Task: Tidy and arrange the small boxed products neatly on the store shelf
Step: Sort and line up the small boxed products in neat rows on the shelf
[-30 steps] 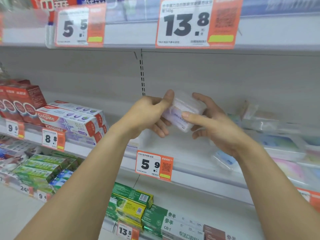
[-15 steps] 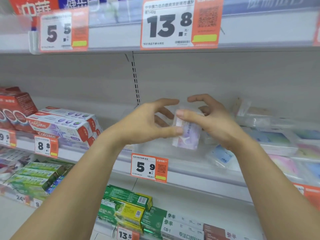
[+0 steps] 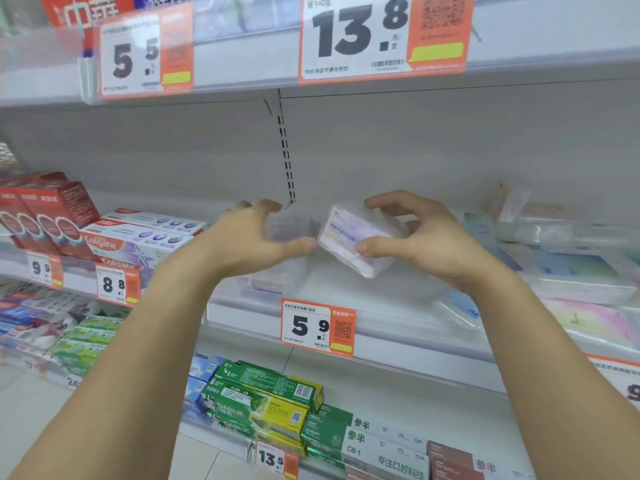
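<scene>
My right hand (image 3: 426, 240) pinches a small clear box (image 3: 356, 237) with a pale purple label, thumb on its near edge, curled fingers (image 3: 384, 201) over the top; box tilted, held just above the middle shelf (image 3: 249, 313), in front of the grey back panel. My left hand (image 3: 249, 237) is spread open just left of the box, thumb tip near its left edge, gripping nothing that I can tell; this hand is blurred. Something clear and blurry sits on the shelf under my left hand, can't tell what. Left along the same shelf: Colgate toothpaste boxes (image 3: 138, 240) lying flat and stacked, red boxes (image 3: 45, 213) further left. Right of my right hand: clear plastic packs (image 3: 568, 268) piled up, some blue, some pink, close behind my wrist. Orange 5.9 price tag (image 3: 318, 327) on the shelf edge below the box. Lower shelf holds green and yellow toothpaste boxes (image 3: 263, 400). Upper shelf edge carries 13.8 tag (image 3: 381, 36) and 5.5 tag (image 3: 145, 53).
</scene>
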A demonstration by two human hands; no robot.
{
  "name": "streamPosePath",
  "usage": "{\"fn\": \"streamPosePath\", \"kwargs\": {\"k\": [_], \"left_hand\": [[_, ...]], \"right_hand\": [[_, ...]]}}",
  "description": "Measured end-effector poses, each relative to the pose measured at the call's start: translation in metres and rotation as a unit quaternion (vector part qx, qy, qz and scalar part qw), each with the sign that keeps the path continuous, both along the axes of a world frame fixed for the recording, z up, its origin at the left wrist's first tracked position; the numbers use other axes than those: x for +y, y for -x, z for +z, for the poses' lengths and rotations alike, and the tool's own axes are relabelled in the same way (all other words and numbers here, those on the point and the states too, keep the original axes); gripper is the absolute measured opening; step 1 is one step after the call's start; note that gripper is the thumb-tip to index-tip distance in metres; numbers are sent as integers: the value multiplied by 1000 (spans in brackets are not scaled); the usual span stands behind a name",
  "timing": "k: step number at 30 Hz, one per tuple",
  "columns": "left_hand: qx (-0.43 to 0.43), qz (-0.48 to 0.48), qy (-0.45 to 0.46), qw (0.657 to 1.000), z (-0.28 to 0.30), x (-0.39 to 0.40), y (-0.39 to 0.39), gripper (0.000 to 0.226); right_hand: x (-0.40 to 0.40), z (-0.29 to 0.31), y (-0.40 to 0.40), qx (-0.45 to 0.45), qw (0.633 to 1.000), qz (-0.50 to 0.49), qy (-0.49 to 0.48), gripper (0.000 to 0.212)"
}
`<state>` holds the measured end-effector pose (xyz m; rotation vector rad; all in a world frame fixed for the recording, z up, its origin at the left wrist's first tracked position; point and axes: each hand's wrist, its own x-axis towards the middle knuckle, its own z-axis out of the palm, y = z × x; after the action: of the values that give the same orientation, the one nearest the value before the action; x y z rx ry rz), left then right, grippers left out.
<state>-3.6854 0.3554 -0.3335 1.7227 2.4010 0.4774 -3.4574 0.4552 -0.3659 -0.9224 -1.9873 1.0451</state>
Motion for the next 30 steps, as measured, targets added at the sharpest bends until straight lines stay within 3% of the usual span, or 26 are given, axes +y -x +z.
{"fn": "streamPosePath", "kwargs": {"k": [3, 8, 10, 13, 14, 16, 18, 21, 23, 25, 27, 30], "left_hand": [[31, 34, 120, 992, -18, -3, 5, 102], [-34, 83, 34, 995, -16, 1, 16, 77], [-175, 134, -38, 975, -11, 3, 19, 63], [-462, 113, -100, 874, -1, 4, 10, 55], [-529, 82, -98, 839, 3, 4, 4, 56], [-589, 22, -89, 803, 7, 4, -6, 62], [-586, -23, -76, 806, 10, 4, -13, 69], [-492, -14, -80, 867, 9, 3, -14, 74], [-409, 10, -154, 900, 9, 1, -11, 59], [-385, -14, -230, 894, 9, 1, -6, 45], [-350, -73, -238, 903, 5, -2, 1, 53], [-181, -135, -214, 950, -1, -4, 14, 55]], "right_hand": [[0, -8, 11, -69, 996, 20, -42, 63], [2, -19, 20, -216, 971, 80, -69, 69], [0, -14, 19, -213, 972, 75, -64, 72], [-8, 1, 22, -73, 994, 21, -83, 83], [-12, 5, 25, -24, 996, 25, -82, 85], [-22, 11, 34, 23, 996, 51, -67, 89], [-29, 11, 43, 45, 995, 40, -77, 85], [-28, 9, 47, 95, 992, -36, -72, 68], [-25, 7, 47, 101, 992, -61, -46, 61], [-24, 7, 46, 99, 991, -78, -39, 59], [-25, 6, 47, 98, 991, -73, -49, 59], [-28, 1, 54, 70, 995, -33, -68, 61]]}}
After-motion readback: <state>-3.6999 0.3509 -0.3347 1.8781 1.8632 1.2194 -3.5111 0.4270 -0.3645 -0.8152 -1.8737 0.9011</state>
